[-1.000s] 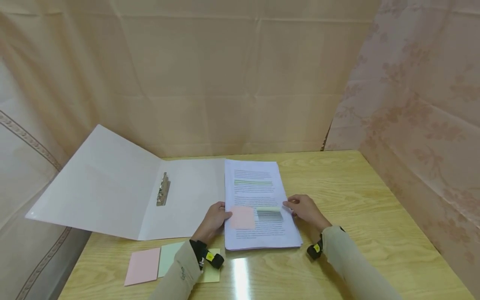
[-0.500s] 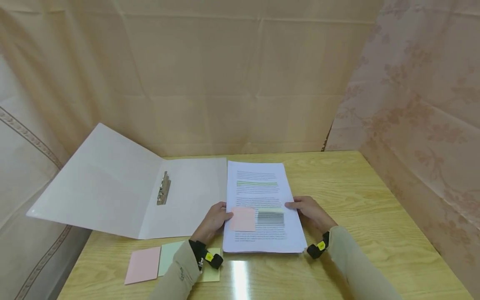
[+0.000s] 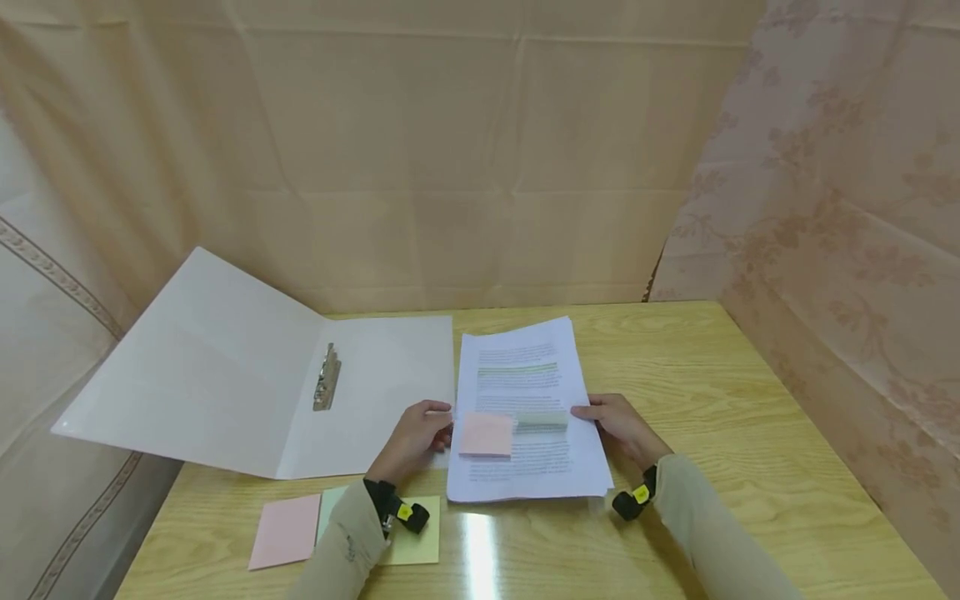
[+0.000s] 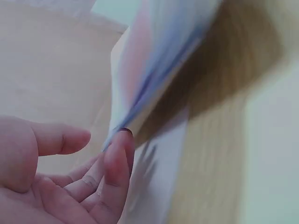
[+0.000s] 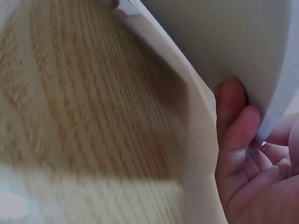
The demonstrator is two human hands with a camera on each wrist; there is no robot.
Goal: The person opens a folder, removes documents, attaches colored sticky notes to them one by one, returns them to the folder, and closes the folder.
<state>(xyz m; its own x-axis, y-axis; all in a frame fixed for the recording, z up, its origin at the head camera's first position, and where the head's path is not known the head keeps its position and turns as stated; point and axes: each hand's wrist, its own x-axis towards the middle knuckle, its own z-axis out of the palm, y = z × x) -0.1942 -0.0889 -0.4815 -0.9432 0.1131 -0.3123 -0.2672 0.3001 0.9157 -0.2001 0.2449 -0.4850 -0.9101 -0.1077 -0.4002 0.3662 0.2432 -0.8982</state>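
My right hand pinches the right edge of a stack of printed paper, thumb on top and fingers underneath. In the right wrist view the stack's pale underside is lifted off the wood over those fingers. At the left edge is my left hand, its thumb spread away from the sheets; in the left wrist view a fingertip meets the stack's edge. A pink sticky note and a pale green sticky note sit on the top page, which has a green highlighted line.
Left of the stack lies an open white binder with a metal clip. Pink, green and yellow sticky pads lie at the table's front left. Cloth curtains stand behind.
The stack has shifted slightly right and now tilts, its far right corner higher. My left thumb has come off the paper. The right hand moved a little right with the stack.
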